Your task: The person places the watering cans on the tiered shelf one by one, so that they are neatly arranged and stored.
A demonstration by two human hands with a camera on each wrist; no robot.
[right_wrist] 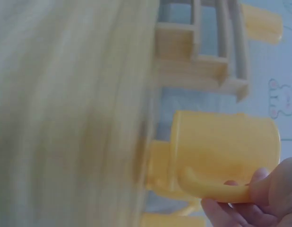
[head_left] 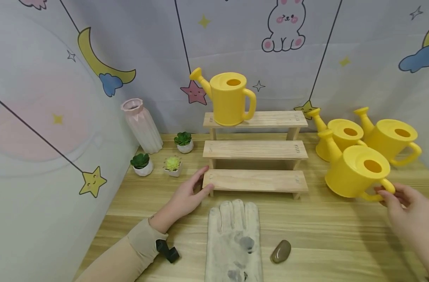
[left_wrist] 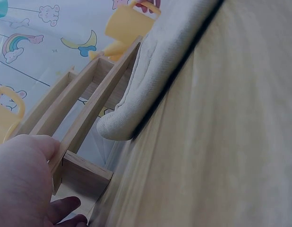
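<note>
My right hand (head_left: pixel 408 207) pinches the handle of a yellow watering can (head_left: pixel 357 172). In the right wrist view that can (right_wrist: pixel 226 149) is off the table, tilted a little, with the fingers (right_wrist: pixel 231 213) round its handle. At the left end of a three-step wooden shelf (head_left: pixel 254 180), my left hand (head_left: pixel 187 196) rests with its thumb on the lowest step's edge. The left wrist view shows the left hand (left_wrist: pixel 23 175) against the shelf's end, fingers loosely spread. Another yellow watering can (head_left: pixel 230 100) stands on the top step, spout to the left.
Two more yellow watering cans (head_left: pixel 390 137) stand behind the held one. A pink-white vase (head_left: pixel 143 127) and small potted succulents (head_left: pixel 142 163) are left of the shelf. A work glove (head_left: pixel 233 243) and a brown stone (head_left: pixel 281 251) lie in front.
</note>
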